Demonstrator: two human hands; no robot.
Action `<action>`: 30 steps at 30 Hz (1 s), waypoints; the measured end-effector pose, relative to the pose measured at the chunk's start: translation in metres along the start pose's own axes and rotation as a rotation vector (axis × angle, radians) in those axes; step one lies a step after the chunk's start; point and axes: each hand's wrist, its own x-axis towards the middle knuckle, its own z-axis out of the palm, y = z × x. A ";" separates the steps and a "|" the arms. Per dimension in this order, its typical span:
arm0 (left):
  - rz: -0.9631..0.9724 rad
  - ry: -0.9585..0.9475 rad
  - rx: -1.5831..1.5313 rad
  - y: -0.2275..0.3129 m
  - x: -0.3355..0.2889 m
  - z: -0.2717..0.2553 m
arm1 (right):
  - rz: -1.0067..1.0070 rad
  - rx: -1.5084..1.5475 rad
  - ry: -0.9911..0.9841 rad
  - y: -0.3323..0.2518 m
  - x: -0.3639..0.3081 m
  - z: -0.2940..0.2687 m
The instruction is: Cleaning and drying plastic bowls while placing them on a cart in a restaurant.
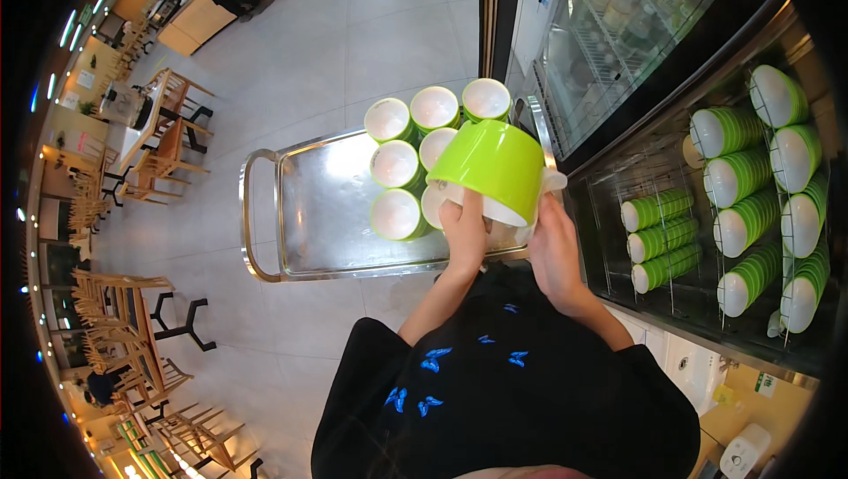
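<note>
A lime-green bowl (490, 159) with a white inside is tilted in front of me, its mouth turned down toward me. My left hand (465, 232) grips its near rim, fingers reaching into the mouth. At the bowl's right side, my right hand (556, 249) is closed around a white cloth-like piece (554, 181) pressed to the bowl; part of its grip is hidden. Behind the bowl, several stacks of matching green bowls (395, 164) stand mouth up on a metal cart (322, 227). The held bowl covers some of those stacks.
To the right, a dark cabinet holds wire racks (671, 254) with several bowl stacks (746, 174) lying on their sides. A glass-door fridge (618, 37) with drinks stands beyond. Wooden chairs (168, 161) and tables line the left side. The cart's handle (247, 214) juts out leftward.
</note>
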 end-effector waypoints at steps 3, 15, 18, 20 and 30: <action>0.062 0.078 0.122 -0.003 -0.006 -0.003 | -0.299 -0.355 0.093 0.004 -0.008 -0.006; 0.160 -0.337 0.334 -0.009 -0.016 0.007 | -0.130 -0.863 -0.076 -0.052 -0.010 -0.055; -0.235 -0.291 0.277 -0.018 -0.013 0.005 | -0.055 -1.105 0.075 -0.043 -0.021 -0.085; -0.193 -0.260 0.347 -0.027 -0.012 0.019 | -0.003 -0.975 0.207 -0.039 -0.035 -0.098; 0.234 -0.705 0.875 -0.111 -0.040 0.073 | 0.190 -0.934 0.508 -0.061 -0.055 -0.186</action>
